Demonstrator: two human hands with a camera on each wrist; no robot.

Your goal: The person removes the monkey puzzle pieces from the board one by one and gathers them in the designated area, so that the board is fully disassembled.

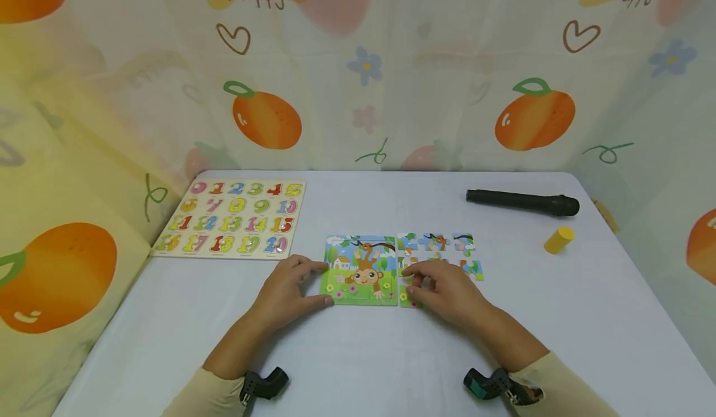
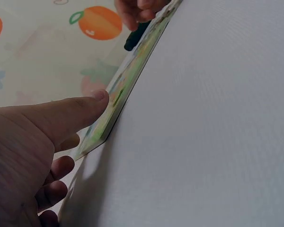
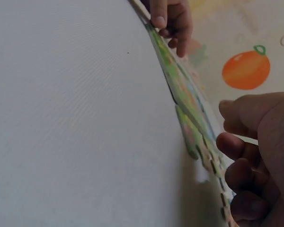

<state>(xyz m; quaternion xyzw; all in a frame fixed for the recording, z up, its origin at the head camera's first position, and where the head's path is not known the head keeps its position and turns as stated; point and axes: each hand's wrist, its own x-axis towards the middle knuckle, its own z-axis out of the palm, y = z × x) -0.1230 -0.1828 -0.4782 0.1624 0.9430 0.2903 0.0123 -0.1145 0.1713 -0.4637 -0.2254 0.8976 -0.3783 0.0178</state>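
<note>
A square puzzle board [image 1: 360,274] with a picture of a hanging monkey lies flat on the white table. My left hand [image 1: 288,293] touches its left side, the thumb straight at the lower left corner and the index finger higher on the edge. Several loose jigsaw pieces [image 1: 435,242] lie in rows just right of the board. Over these pieces hovers my right hand [image 1: 447,293], its fingers loosely bent and hiding some of them. In the right wrist view no piece shows between the thumb [image 3: 239,106] and fingers.
A number board [image 1: 229,218] with colourful digits from 0 to 20 lies at the back left of the table [image 1: 358,355]. Toward the back right are a black microphone [image 1: 523,202] and a yellow cylinder [image 1: 559,240]. A fruit-patterned cloth [image 1: 414,63] hangs behind the table.
</note>
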